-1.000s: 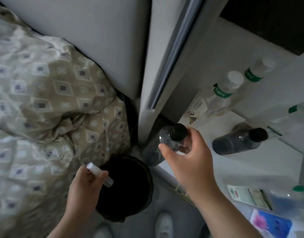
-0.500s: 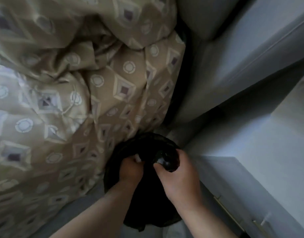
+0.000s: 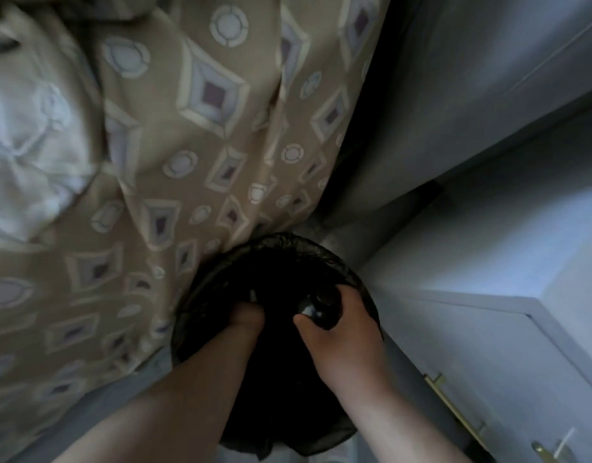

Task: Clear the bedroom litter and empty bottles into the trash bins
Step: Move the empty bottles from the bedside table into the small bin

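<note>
A round trash bin (image 3: 351, 275) lined with a black bag stands on the floor between the bed and a white cabinet. My right hand (image 3: 346, 342) is over the bin's right side, closed around the neck of a dark plastic bottle (image 3: 321, 310) with a black cap; the bottle's body points down into the bag. My left hand (image 3: 246, 320) reaches into the bin's left side with the fingers curled downward. Whatever is in that hand is hidden inside the dark bag.
A beige patterned duvet (image 3: 204, 128) hangs over the bed edge, touching the bin's left rim. A white bedside cabinet (image 3: 488, 329) with brass drawer handles (image 3: 455, 406) stands close on the right. A grey upholstered panel (image 3: 455, 78) rises behind.
Both hands have dropped from beside the cabinet top into the bin, the right one carrying the dark bottle. The small white-capped tube in my left hand is no longer visible.
</note>
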Demonstrator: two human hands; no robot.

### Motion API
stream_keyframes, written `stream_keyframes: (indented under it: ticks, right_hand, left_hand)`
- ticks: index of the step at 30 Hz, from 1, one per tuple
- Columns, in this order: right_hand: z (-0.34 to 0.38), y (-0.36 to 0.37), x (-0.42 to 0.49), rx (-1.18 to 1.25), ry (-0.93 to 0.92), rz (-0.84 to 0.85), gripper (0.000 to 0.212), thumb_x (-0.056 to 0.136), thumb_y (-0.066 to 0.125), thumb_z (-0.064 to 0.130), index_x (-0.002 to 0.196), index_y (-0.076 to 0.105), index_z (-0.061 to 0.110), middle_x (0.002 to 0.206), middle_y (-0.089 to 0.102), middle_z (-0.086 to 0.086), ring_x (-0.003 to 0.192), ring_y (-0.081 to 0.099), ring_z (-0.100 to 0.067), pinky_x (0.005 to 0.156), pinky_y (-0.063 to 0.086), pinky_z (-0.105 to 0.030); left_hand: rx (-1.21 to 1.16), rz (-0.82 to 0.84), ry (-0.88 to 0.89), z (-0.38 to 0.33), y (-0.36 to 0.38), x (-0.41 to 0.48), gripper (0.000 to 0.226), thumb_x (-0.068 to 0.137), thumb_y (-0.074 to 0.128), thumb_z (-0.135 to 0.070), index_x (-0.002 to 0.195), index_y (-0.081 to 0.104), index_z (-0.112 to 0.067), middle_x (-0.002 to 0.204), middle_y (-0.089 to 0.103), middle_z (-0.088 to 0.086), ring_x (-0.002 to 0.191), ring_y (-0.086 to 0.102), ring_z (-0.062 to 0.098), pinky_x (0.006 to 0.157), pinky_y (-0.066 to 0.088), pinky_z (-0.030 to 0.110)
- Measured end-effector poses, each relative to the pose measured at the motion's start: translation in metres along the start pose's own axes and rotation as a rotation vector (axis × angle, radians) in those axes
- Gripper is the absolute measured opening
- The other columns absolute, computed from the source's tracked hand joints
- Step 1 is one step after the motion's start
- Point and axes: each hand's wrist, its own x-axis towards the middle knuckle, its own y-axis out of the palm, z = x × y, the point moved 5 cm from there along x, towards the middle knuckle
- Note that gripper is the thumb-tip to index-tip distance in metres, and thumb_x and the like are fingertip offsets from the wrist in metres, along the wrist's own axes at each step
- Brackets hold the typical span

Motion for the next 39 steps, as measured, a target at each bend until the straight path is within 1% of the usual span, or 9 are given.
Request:
stream_keyframes:
  ticks: [5, 9, 11, 17, 23, 28, 33, 36, 39]
  right_hand:
    - [0.009, 0.012, 0.007, -0.019, 0.058, 0.082, 0.054, 0.078, 0.069, 0.037, 0.127, 0.049, 0.031, 0.114, 0.063, 0.01, 0.111, 0.059, -0.013, 0.087, 0.041, -0.021]
    - [0.007, 0.039, 0.031, -0.01, 0.042, 0.146, 0.055, 0.079, 0.071, 0.028, 0.129, 0.051, 0.023, 0.125, 0.063, 0.002, 0.12, 0.056, -0.017, 0.097, 0.04, -0.022]
    - [0.001, 0.056, 0.045, -0.052, 0.032, 0.178, 0.056, 0.08, 0.072, 0.023, 0.131, 0.051, 0.019, 0.128, 0.062, -0.002, 0.124, 0.054, -0.02, 0.1, 0.038, -0.022]
    - [-0.022, 0.087, 0.081, -0.104, 0.087, 0.129, 0.057, 0.083, 0.071, 0.02, 0.135, 0.049, 0.012, 0.132, 0.059, -0.011, 0.125, 0.053, -0.027, 0.103, 0.041, -0.03]
    - [-0.007, 0.073, 0.069, -0.002, 0.078, 0.07, 0.048, 0.085, 0.068, 0.026, 0.129, 0.055, 0.011, 0.128, 0.062, -0.011, 0.123, 0.056, -0.027, 0.101, 0.041, -0.03]
    - [0.045, 0.022, 0.012, 0.187, 0.029, 0.108, 0.046, 0.089, 0.06, 0.035, 0.131, 0.053, 0.018, 0.128, 0.062, -0.002, 0.117, 0.057, -0.017, 0.099, 0.041, -0.026]
    - [0.105, -0.069, -0.069, 0.437, -0.081, 0.028, 0.026, 0.089, 0.06, 0.038, 0.114, 0.052, 0.036, 0.114, 0.066, 0.007, 0.1, 0.062, 0.001, 0.083, 0.047, -0.012]
    - [0.12, -0.136, -0.112, 0.592, -0.085, -0.08, 0.02, 0.089, 0.059, 0.039, 0.108, 0.051, 0.041, 0.104, 0.066, 0.015, 0.093, 0.062, 0.009, 0.078, 0.048, -0.011]
    - [0.111, -0.208, -0.153, 0.716, -0.059, -0.246, 0.011, 0.09, 0.06, 0.036, 0.1, 0.057, 0.04, 0.095, 0.068, 0.018, 0.091, 0.063, 0.007, 0.072, 0.048, -0.011]
  left_hand:
    - [-0.067, 0.021, 0.385, -0.018, -0.058, -0.088, 0.027, 0.093, 0.049, -0.013, 0.116, 0.064, -0.009, 0.105, 0.059, -0.005, 0.11, 0.057, 0.021, 0.088, 0.037, 0.018]
    - [0.174, -0.348, 0.868, -0.009, -0.122, -0.133, 0.028, 0.088, 0.049, -0.018, 0.108, 0.068, -0.014, 0.104, 0.064, -0.01, 0.097, 0.057, 0.009, 0.088, 0.038, 0.017]
    - [0.289, -0.3, 0.903, 0.005, -0.127, -0.121, 0.043, 0.084, 0.043, -0.026, 0.121, 0.062, -0.014, 0.127, 0.056, -0.007, 0.116, 0.051, 0.009, 0.1, 0.035, 0.024]
    - [0.242, -0.205, 0.912, 0.022, -0.121, -0.101, 0.066, 0.081, 0.029, -0.053, 0.141, 0.04, -0.027, 0.148, 0.018, -0.025, 0.131, 0.017, -0.016, 0.099, 0.006, -0.007]
    - [0.25, -0.178, 0.875, 0.024, -0.122, -0.109, 0.061, 0.085, 0.037, -0.048, 0.143, 0.036, -0.03, 0.15, 0.018, -0.024, 0.136, 0.017, -0.01, 0.105, 0.012, 0.005]
    - [0.172, -0.127, 0.882, -0.007, -0.14, -0.162, 0.049, 0.089, 0.053, -0.035, 0.137, 0.047, -0.027, 0.148, 0.039, -0.01, 0.134, 0.031, -0.003, 0.108, 0.023, 0.018]
    - [0.203, -0.155, 1.045, -0.067, -0.155, -0.25, 0.071, 0.073, 0.038, -0.057, 0.13, 0.056, -0.019, 0.14, 0.046, -0.007, 0.129, 0.035, -0.004, 0.107, 0.026, 0.024]
    - [0.181, -0.099, 1.182, -0.103, -0.148, -0.314, 0.054, 0.071, 0.042, -0.056, 0.123, 0.053, -0.048, 0.137, 0.046, -0.028, 0.127, 0.029, -0.022, 0.104, 0.024, 0.005]
    - [0.165, -0.035, 1.269, -0.131, -0.128, -0.376, 0.045, 0.07, 0.047, -0.056, 0.112, 0.043, -0.071, 0.134, 0.036, -0.042, 0.128, 0.033, -0.018, 0.101, 0.026, 0.0]
